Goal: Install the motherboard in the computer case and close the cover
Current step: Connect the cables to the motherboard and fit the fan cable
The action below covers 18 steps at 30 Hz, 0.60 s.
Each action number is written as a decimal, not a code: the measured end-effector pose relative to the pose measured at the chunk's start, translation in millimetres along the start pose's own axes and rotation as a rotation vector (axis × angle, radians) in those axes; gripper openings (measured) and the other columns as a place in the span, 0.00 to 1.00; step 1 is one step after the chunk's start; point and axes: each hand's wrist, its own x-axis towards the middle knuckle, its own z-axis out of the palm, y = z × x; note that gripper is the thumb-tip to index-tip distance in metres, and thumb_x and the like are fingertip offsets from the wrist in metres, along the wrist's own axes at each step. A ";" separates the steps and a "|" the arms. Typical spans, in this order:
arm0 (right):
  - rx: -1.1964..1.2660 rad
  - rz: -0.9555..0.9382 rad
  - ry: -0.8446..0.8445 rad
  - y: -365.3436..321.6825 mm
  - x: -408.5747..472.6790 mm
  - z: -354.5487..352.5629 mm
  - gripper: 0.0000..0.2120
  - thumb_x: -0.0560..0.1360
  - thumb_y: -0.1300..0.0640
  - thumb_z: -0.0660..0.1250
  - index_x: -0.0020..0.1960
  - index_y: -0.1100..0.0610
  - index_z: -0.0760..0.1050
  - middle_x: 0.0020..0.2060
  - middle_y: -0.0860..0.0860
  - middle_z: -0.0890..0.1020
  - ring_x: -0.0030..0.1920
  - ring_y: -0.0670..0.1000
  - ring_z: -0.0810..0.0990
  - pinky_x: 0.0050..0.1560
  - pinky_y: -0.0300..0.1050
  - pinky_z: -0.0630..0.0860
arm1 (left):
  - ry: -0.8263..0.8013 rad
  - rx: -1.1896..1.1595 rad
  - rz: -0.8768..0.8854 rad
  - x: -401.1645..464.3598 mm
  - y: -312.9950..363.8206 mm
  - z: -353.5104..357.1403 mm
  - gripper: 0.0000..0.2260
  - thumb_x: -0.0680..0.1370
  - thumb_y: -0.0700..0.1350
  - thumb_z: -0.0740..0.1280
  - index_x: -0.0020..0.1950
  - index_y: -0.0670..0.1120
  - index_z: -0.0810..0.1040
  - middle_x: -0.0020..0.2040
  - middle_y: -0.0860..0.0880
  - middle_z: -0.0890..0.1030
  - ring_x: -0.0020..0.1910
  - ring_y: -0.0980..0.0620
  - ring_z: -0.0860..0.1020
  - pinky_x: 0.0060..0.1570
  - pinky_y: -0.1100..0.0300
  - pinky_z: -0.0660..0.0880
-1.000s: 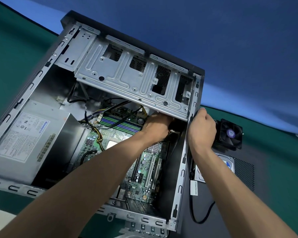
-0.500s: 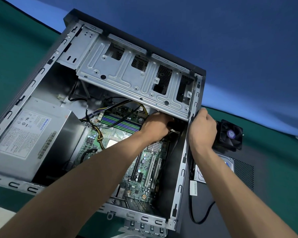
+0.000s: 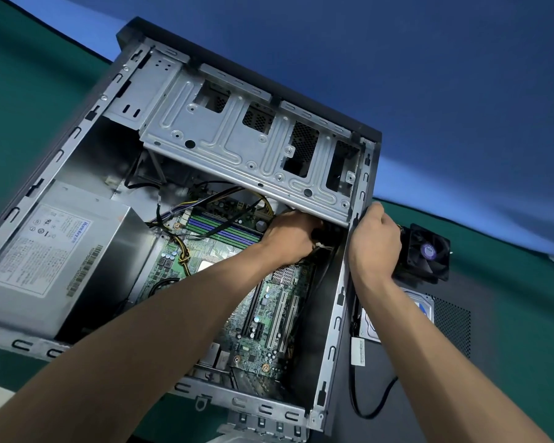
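Note:
The open computer case [image 3: 335, 314] lies on its side with the green motherboard [image 3: 269, 318] seated inside. My left hand [image 3: 290, 235] reaches deep into the case under the silver drive cage [image 3: 237, 148]; its fingers curl around a black cable bundle with a white connector [image 3: 322, 247], partly hidden by the cage. My right hand [image 3: 373, 239] grips the case's right side rail from outside, thumb at the rail's top. The dark side cover [image 3: 429, 362] lies flat to the right of the case.
A silver power supply [image 3: 52, 260] fills the case's left part. A black fan with heatsink [image 3: 424, 254] and a hard drive [image 3: 426, 311] sit on the cover at right. A black cable [image 3: 355, 398] loops beside the case. The table is green, the backdrop blue.
The view has shifted slightly. Both hands stay in nearly the same places: the left on the cable under the cage, the right on the side rail.

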 end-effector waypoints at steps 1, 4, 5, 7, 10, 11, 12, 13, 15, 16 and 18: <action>0.004 0.001 0.001 0.0 -0.2 0.1 0.20 0.80 0.53 0.51 0.30 0.54 0.60 0.28 0.48 0.68 0.29 0.49 0.64 0.32 0.47 0.63 | 0.010 0.000 0.018 -0.5 -0.2 0.6 0.07 0.71 0.34 0.63 0.45 0.40 0.80 0.27 0.54 0.67 0.25 0.52 0.69 0.37 0.62 0.74; 0.002 0.005 0.004 -0.5 -0.6 0.5 0.20 0.80 0.53 0.51 0.30 0.54 0.59 0.27 0.48 0.67 0.29 0.49 0.64 0.33 0.47 0.63 | 0.029 0.030 0.020 0.5 -2.0 5.1 0.09 0.71 0.30 0.62 0.46 0.38 0.80 0.31 0.47 0.72 0.24 0.54 0.68 0.38 0.60 0.76; 0.002 0.005 0.006 -0.7 -0.9 0.5 0.20 0.80 0.53 0.51 0.30 0.54 0.59 0.27 0.48 0.67 0.29 0.49 0.64 0.33 0.47 0.62 | 0.027 0.039 0.006 0.7 -2.1 6.0 0.09 0.72 0.29 0.62 0.46 0.38 0.80 0.31 0.46 0.73 0.25 0.53 0.69 0.39 0.59 0.77; 0.003 0.005 0.008 -0.9 -1.1 0.7 0.20 0.80 0.53 0.51 0.30 0.54 0.58 0.27 0.48 0.66 0.29 0.49 0.63 0.32 0.48 0.62 | 0.023 0.056 -0.004 0.4 -2.9 7.0 0.11 0.72 0.28 0.61 0.49 0.38 0.80 0.32 0.46 0.73 0.25 0.52 0.69 0.39 0.61 0.77; 0.008 0.009 0.009 -1.2 -1.1 0.5 0.20 0.80 0.53 0.52 0.29 0.54 0.57 0.26 0.48 0.65 0.28 0.49 0.61 0.31 0.48 0.59 | 0.039 0.054 0.041 -0.4 -3.9 6.9 0.16 0.71 0.27 0.60 0.53 0.38 0.80 0.39 0.39 0.80 0.31 0.46 0.76 0.42 0.58 0.77; 0.010 0.012 0.009 -1.3 -1.3 0.4 0.20 0.80 0.53 0.52 0.29 0.54 0.57 0.26 0.48 0.64 0.28 0.49 0.61 0.31 0.48 0.59 | 0.043 0.060 0.059 -0.6 -4.3 6.9 0.17 0.71 0.27 0.61 0.54 0.39 0.80 0.41 0.39 0.81 0.35 0.44 0.78 0.44 0.57 0.77; 0.009 0.014 0.009 -1.6 -1.4 0.3 0.20 0.80 0.53 0.52 0.29 0.54 0.57 0.26 0.48 0.65 0.28 0.49 0.61 0.31 0.48 0.59 | 0.043 0.069 0.071 -0.7 -4.6 6.5 0.17 0.71 0.28 0.61 0.55 0.40 0.80 0.43 0.39 0.81 0.37 0.43 0.79 0.45 0.56 0.78; 0.007 0.016 0.010 -1.8 -1.6 0.0 0.20 0.80 0.53 0.52 0.29 0.54 0.57 0.26 0.48 0.65 0.28 0.49 0.61 0.31 0.48 0.59 | 0.041 0.075 0.078 -0.6 -4.7 6.3 0.17 0.72 0.29 0.61 0.56 0.41 0.80 0.43 0.39 0.82 0.38 0.43 0.80 0.46 0.56 0.78; 0.007 0.019 0.010 -2.3 -2.1 -0.2 0.20 0.80 0.53 0.52 0.30 0.55 0.57 0.26 0.48 0.65 0.28 0.49 0.61 0.31 0.48 0.59 | 0.035 0.084 0.089 -0.5 -4.6 5.3 0.16 0.73 0.31 0.62 0.56 0.43 0.81 0.45 0.39 0.82 0.39 0.43 0.80 0.47 0.56 0.78; 0.008 0.019 0.008 -2.6 -2.3 -0.1 0.20 0.80 0.53 0.52 0.30 0.55 0.57 0.26 0.48 0.64 0.28 0.49 0.61 0.31 0.48 0.59 | 0.029 0.092 0.096 -0.6 -4.4 4.4 0.15 0.73 0.33 0.62 0.55 0.44 0.81 0.46 0.40 0.83 0.40 0.42 0.81 0.48 0.55 0.79; 0.007 0.020 0.007 -2.9 -2.9 0.0 0.19 0.80 0.53 0.52 0.30 0.55 0.58 0.26 0.48 0.65 0.29 0.50 0.61 0.31 0.49 0.60 | 0.017 0.101 0.110 -1.5 -4.6 2.8 0.14 0.74 0.35 0.62 0.56 0.46 0.81 0.47 0.41 0.83 0.42 0.43 0.81 0.50 0.53 0.79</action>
